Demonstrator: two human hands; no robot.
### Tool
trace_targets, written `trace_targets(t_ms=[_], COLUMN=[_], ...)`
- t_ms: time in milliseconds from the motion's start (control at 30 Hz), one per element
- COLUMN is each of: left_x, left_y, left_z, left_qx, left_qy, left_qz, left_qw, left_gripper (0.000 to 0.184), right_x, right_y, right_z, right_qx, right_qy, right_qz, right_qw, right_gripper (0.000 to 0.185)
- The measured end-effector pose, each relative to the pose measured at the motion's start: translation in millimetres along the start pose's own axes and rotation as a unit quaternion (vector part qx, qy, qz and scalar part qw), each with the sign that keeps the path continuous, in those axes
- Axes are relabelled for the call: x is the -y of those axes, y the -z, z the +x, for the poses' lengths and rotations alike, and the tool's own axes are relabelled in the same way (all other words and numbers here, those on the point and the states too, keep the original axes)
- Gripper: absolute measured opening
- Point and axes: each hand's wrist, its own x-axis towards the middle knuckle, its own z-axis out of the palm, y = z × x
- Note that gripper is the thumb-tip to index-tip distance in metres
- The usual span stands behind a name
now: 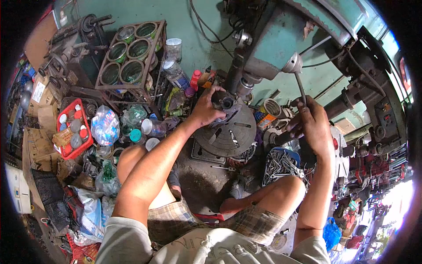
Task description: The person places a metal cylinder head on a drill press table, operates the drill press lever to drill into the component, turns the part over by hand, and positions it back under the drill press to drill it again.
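My left hand [205, 109] is closed around a dark, round metal part [226, 102] with a hole in its end. Thumb and fingers sit on either side of it, above the slotted round drill press table [226, 136]. The drill press chuck [245, 86] hangs just to the right of the part; whether a bit touches it I cannot tell. Up at the right, my right hand [314, 125] grips the lower end of the drill press feed lever [300, 86], which slants down from its hub beside the green drill head [272, 48].
A blue bin of metal pieces [281, 166] stands near my right knee. On the left are a red basket of lids [74, 127], a rack of round tins [132, 55] and plastic bottles [176, 72]. A can [269, 109] sits behind the table.
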Motion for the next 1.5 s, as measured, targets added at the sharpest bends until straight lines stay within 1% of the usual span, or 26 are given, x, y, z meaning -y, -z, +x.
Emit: trace_targets(t_ms=[233,300,433,500,633,700,900,1033,1233,1333,1400,1500], left_x=[-0.3,-0.9,-2.0,-3.7,-4.6,-4.5,-3.2,-4.1,-6.3,-6.1,-5.5,-2.6], left_y=[-0.8,-0.9,-0.8,0.1,0.5,0.2,-0.5,-0.3,-0.5,-0.3,-0.5,-1.9], left_z=[-0.6,-1.5,-0.4,-0.6,-0.9,-0.9,-1.6,-1.8,-3.0,-2.8,-3.0,-2.7], left_qx=[-0.007,-0.008,-0.004,-0.006,-0.009,-0.002,-0.004,-0.005,-0.012,-0.008,-0.006,-0.011], left_qy=[-0.007,0.0,0.005,-0.004,-0.008,0.001,0.003,-0.004,0.011,0.003,0.015,0.0], left_qz=[-0.002,0.01,0.014,0.008,0.003,-0.016,-0.007,-0.015,0.003,0.008,0.006,0.004], left_qw=[1.0,1.0,1.0,1.0,1.0,1.0,1.0,1.0,1.0,1.0,1.0,1.0], left_gripper=[0.079,0.078,0.077,0.076,0.075,0.074,0.074,0.073,0.077,0.076,0.077,0.077], right_x=[-14.8,-12.5,-24.5,-27.7,-32.8,-35.3,-40.6,-43.0,-46.8,-52.0,-51.0,-54.5], right_y=[-8.7,-12.2,-18.9,-23.7,-28.7,-28.9,-31.7,-32.2,-34.8,-35.7,-37.6,-37.6], right_z=[4.4,4.5,10.8,12.4,15.8,16.9,18.8,19.1,21.0,22.7,21.5,23.2], right_qx=[-0.011,-0.008,-0.003,-0.016,-0.024,-0.033,-0.056,-0.053,-0.063,-0.074,-0.093,-0.116], right_qy=[0.012,-0.021,-0.021,-0.019,-0.005,0.01,0.027,0.035,0.04,0.047,0.07,0.054], right_qz=[0.02,0.081,0.109,0.123,0.12,0.096,0.079,0.084,0.085,0.063,0.048,0.01], right_qw=[1.0,0.996,0.994,0.992,0.992,0.995,0.995,0.994,0.994,0.994,0.992,0.992], right_gripper=[0.031,0.033,0.034,0.036,0.036,0.036,0.037,0.036,0.037,0.038,0.038,0.039])
